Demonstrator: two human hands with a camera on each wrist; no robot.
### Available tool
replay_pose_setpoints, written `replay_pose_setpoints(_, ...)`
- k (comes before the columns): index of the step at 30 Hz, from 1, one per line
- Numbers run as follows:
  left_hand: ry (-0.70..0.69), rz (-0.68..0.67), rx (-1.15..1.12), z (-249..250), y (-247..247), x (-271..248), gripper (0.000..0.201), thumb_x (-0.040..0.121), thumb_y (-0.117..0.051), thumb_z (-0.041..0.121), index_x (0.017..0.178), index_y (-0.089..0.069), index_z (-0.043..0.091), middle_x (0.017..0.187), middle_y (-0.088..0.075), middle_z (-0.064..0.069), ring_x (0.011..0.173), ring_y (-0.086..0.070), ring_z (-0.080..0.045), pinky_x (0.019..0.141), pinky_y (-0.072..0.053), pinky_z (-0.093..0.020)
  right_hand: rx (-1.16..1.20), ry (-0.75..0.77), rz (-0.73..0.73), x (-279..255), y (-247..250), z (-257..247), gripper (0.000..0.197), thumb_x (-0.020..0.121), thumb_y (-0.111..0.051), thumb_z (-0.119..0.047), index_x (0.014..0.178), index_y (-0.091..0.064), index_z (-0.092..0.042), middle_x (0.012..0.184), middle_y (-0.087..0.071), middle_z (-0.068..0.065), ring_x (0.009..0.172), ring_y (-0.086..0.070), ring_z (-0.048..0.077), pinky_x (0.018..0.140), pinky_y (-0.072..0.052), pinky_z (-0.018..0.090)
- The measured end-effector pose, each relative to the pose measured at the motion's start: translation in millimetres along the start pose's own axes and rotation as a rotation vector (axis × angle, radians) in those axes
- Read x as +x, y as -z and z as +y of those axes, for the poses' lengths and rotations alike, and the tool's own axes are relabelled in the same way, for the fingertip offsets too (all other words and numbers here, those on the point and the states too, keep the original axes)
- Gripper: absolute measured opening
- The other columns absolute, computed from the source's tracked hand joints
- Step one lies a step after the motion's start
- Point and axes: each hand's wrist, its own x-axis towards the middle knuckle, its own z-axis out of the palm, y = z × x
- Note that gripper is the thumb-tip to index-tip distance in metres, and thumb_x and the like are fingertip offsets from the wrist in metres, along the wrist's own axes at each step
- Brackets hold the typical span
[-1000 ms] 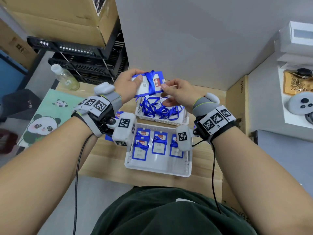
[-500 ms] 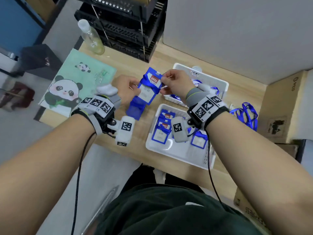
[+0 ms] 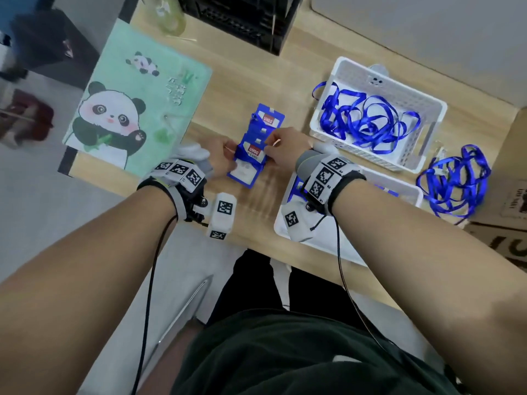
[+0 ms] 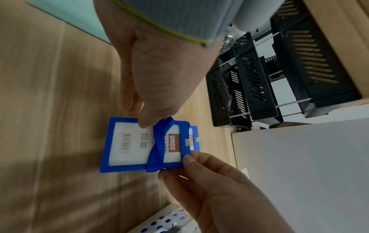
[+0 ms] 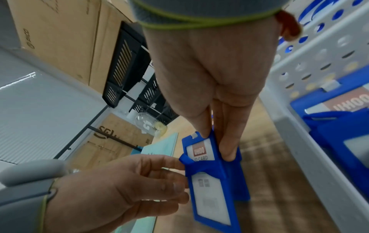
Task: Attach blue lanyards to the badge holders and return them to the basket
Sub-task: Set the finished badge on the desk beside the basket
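Since the earlier frame both hands have carried the badge holder down from in front of the lanyard basket to just above the wooden desk, onto the near end of a row of holders lying there. The left hand pinches the holder's left edge, thumb and fingertips closed on the frame where the blue lanyard is wound across its face. The right hand pinches the top right corner, thumb on the front and fingers behind. Holding it from both sides probably keeps the wrapped strap from slipping loose while the holder is laid down.

Just right of the right wrist sits the near white basket, with finished holders wrapped in blue straps inside; the wrist hides most of it from the head camera. Beyond the right hand, the lanyard basket holds loose blue straps, and another bundle of lanyards lies on the desk farther right. A panda mat lies beyond the left hand.

The holder in hand looks ready, yet it sits over the desk row, not the basket, so the return appears not yet done.
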Motion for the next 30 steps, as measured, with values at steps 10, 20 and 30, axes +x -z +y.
replay_pose_setpoints(10,0.011,-0.025,0.021,-9.9,-11.8,15.4,0.053,0.083,-0.066,0.002,0.133,-0.050,0.005,0.123,-0.062,-0.010,0.111,-0.059,-0.022,0.079,-0.039,-0.021,-0.217,-0.068,0.023,17.5,-18.8,4.9,0.018,0.089,-0.060,-0.017,0.103,-0.069,-0.010,0.107,-0.070,0.004,0.096,-0.067,0.023,0.087,-0.056,0.036)
replay_pose_setpoints(20,-0.116,0.091,0.085,24.6,-10.5,14.3,0.022,0.080,-0.073,0.026,0.091,-0.054,0.023,0.074,-0.055,0.008,0.077,-0.058,-0.019,0.062,-0.043,-0.027,-0.135,-0.059,0.096,2.4,12.4,-0.3,0.011,0.084,-0.059,-0.010,0.083,-0.062,-0.021,0.092,-0.068,-0.002,0.085,-0.066,0.019,0.076,-0.054,0.027)
replay_pose_setpoints(30,-0.188,-0.035,0.174,73.2,-57.4,1.8,0.023,0.074,-0.078,0.028,0.083,-0.057,0.022,0.075,-0.057,0.006,0.075,-0.057,-0.017,0.075,-0.051,-0.035,-0.010,-0.280,0.024,-42.2,48.2,77.1,0.024,0.082,-0.064,-0.021,0.093,-0.073,-0.002,0.080,-0.076,0.011,0.078,-0.074,0.024,0.081,-0.060,0.043)
